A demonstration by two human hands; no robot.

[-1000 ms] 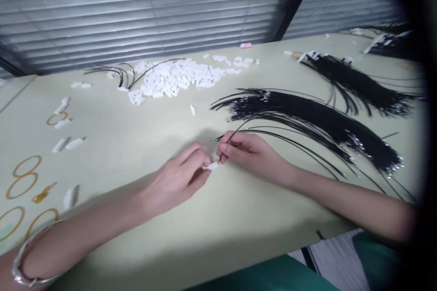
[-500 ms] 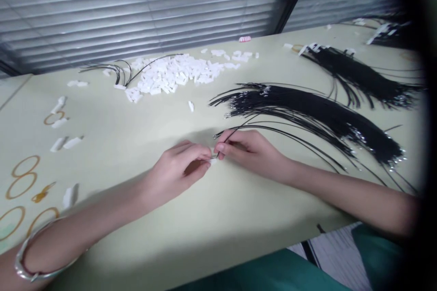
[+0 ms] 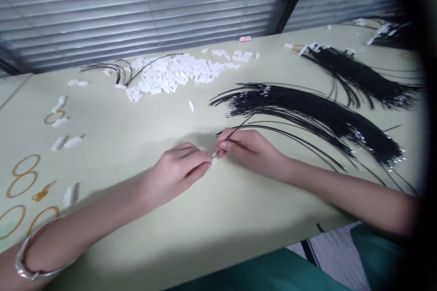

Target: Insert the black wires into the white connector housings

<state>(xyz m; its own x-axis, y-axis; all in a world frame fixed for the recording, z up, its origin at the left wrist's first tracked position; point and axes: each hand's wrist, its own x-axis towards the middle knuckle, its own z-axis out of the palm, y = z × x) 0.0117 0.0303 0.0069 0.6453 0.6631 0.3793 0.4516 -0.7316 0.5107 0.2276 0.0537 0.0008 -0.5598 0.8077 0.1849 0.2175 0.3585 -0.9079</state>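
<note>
My left hand (image 3: 182, 163) is closed in a pinch on a small white plastic connector housing (image 3: 214, 160), of which just one end peeks out past the fingertips. Facing it, my right hand (image 3: 247, 148) pinches a thin black wire (image 3: 235, 131) between thumb and forefinger. The wire's lower tip comes down at the exposed end of the housing; whether it is inside cannot be made out. Behind my right hand lies a thick bundle of black wires (image 3: 307, 104) with shiny metal terminals at the ends.
A heap of white housings (image 3: 170, 72) lies at the back by the blinds. More wire bundles (image 3: 355, 75) rest at the far right. Rubber bands (image 3: 25, 166) and a few white pieces (image 3: 71, 195) are scattered at left. One lone housing (image 3: 191, 106) sits mid-table.
My left fingers have closed tighter around the housing, and the gap under the forefinger is gone. My right hand has shifted very slightly; the wire stays in its pinch.
</note>
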